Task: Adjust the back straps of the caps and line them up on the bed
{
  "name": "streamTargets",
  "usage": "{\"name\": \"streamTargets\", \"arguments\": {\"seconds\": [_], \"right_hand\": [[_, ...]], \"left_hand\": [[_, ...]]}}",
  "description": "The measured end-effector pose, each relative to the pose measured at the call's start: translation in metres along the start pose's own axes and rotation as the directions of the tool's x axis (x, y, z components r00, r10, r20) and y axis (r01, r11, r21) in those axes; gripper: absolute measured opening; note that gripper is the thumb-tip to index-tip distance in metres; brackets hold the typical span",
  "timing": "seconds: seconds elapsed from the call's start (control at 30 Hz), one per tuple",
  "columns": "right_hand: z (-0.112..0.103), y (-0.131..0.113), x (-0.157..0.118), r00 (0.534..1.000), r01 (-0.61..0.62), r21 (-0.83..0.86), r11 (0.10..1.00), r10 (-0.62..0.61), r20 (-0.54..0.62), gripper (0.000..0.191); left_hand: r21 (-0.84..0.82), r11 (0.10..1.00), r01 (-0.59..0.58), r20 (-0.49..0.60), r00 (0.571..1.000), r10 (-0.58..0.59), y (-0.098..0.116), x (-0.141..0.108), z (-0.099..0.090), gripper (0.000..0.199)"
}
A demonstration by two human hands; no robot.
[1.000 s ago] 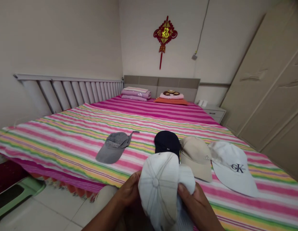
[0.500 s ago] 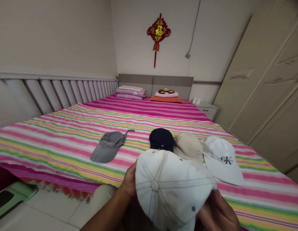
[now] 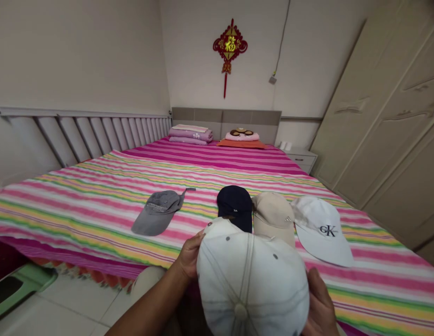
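Observation:
A white baseball cap (image 3: 253,275) with dark stitching is held up close to me, its crown and top button facing me. My left hand (image 3: 191,255) grips its left edge, with the fingertips partly hidden behind the cap. On the opposite side my right hand (image 3: 319,301) is closed around the right edge, fingers mostly out of sight. Just beyond, a navy cap (image 3: 234,205), a beige cap (image 3: 273,214) and a white cap with a CK logo (image 3: 322,228) lie in a row on the bed. Apart from them, to the left, rests a grey cap (image 3: 159,212) with its strap stretched out.
The bed (image 3: 108,196) has a striped cover. Folded bedding (image 3: 190,134) and a pillow stack (image 3: 242,137) are by the headboard (image 3: 199,114). A radiator (image 3: 97,135) lines the left wall, a wardrobe (image 3: 378,140) the right. A green stool (image 3: 31,282) stands at lower left.
The white cap in my hands has turned and tilted, its top button moving lower and to the right. My right hand has shifted slightly along its edge. The caps on the bed stay put.

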State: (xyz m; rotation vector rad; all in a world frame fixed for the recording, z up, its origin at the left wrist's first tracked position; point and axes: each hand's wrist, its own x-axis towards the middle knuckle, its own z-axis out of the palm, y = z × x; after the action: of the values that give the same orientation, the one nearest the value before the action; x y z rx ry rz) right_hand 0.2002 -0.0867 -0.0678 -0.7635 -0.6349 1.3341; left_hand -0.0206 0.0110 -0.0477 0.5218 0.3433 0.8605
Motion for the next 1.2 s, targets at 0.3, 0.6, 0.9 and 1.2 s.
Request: {"name": "streamTargets", "arguments": {"seconds": [0.3,0.6,0.9,1.2], "right_hand": [[0.016,-0.003,-0.006,0.995,-0.089,0.086,0.992,0.085,0.045,0.029],[0.011,0.002,-0.005,0.983,-0.130,-0.003,0.992,0.129,0.129,0.045],[0.022,0.000,-0.004,0.956,-0.189,-0.017,0.982,0.188,0.224,0.035],[0.043,-0.003,-0.006,0.931,-0.208,-0.009,0.978,0.201,0.304,0.027]], "left_hand": [[0.130,0.988,-0.081,0.179,0.982,0.056,0.000,0.008,-0.010,0.031],[0.271,0.962,-0.031,0.147,0.989,-0.010,0.014,0.007,-0.004,0.025],[0.342,0.940,-0.009,0.139,0.990,-0.041,0.032,0.005,0.009,0.025],[0.481,0.877,-0.006,0.100,0.994,-0.048,0.044,-0.002,0.016,0.019]]}}
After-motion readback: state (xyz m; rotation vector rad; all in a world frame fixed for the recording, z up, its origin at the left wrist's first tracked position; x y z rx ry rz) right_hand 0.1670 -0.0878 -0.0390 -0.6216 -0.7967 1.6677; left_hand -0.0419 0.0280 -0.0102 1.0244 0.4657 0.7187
